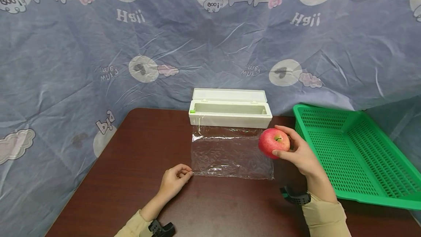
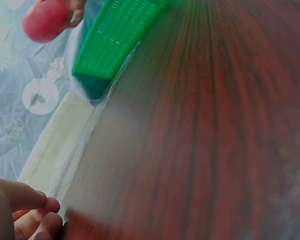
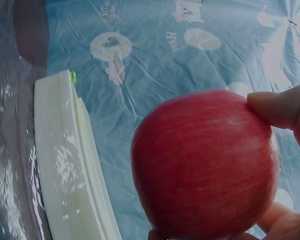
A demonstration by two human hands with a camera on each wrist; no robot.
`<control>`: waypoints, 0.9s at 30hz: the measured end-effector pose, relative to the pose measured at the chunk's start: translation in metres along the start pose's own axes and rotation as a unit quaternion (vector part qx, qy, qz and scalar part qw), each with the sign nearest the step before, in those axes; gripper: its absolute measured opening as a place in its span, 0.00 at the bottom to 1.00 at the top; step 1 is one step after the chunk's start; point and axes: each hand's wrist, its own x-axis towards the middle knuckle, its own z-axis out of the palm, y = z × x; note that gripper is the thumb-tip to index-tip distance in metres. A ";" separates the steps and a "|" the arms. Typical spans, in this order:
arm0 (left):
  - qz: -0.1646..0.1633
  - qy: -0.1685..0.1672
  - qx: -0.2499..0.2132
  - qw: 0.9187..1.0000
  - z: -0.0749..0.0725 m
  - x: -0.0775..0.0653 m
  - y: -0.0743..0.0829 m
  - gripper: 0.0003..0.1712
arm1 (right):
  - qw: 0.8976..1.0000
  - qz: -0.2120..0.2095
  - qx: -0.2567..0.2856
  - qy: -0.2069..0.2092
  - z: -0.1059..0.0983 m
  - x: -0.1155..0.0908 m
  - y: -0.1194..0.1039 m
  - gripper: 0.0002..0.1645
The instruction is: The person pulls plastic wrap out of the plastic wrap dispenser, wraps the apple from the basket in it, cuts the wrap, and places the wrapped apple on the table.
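A red apple (image 1: 271, 142) is gripped between the thumb and fingers of my right hand (image 1: 300, 154), above the right part of a sheet of clear plastic wrap (image 1: 230, 153). The apple (image 3: 205, 165) fills much of the right wrist view. My left hand (image 1: 175, 181) pinches the near left corner of the wrap between thumb and fingers; in the left wrist view the fingertips (image 2: 52, 205) meet at the film's edge. From a white wrap dispenser box (image 1: 230, 120) the sheet stretches toward me over the table. The box's lid (image 1: 230, 94) stands raised at the back.
A green plastic basket (image 1: 304, 129) with slotted walls stands at the right, beside my right forearm. Dark brown wood-grain table (image 1: 131, 156) lies under everything. Behind it hangs a blue-grey printed cloth (image 1: 204, 46). A small green piece (image 1: 192, 111) sits at the box's left end.
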 end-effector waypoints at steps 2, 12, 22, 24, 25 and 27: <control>-0.001 0.000 0.001 1.000 0.000 0.000 0.000 0.05 | 1.000 0.002 0.009 -0.002 0.005 0.003 0.003 0.39; -0.003 -0.003 0.004 1.000 0.000 0.000 -0.001 0.04 | 1.000 0.007 0.003 0.001 0.030 0.017 0.015 0.39; -0.005 -0.003 0.010 1.000 -0.001 -0.001 0.000 0.06 | 0.999 0.025 -0.031 -0.005 0.049 0.026 0.028 0.41; -0.005 -0.002 0.011 1.000 0.000 -0.001 0.001 0.05 | 0.999 0.031 -0.043 -0.001 0.052 0.028 0.030 0.42; -0.005 -0.001 0.011 1.000 0.000 -0.001 0.000 0.05 | 0.998 0.034 -0.045 0.001 0.054 0.030 0.031 0.42; -0.004 0.000 0.011 1.000 0.000 -0.001 0.001 0.05 | 0.998 0.040 -0.050 0.004 0.058 0.032 0.033 0.43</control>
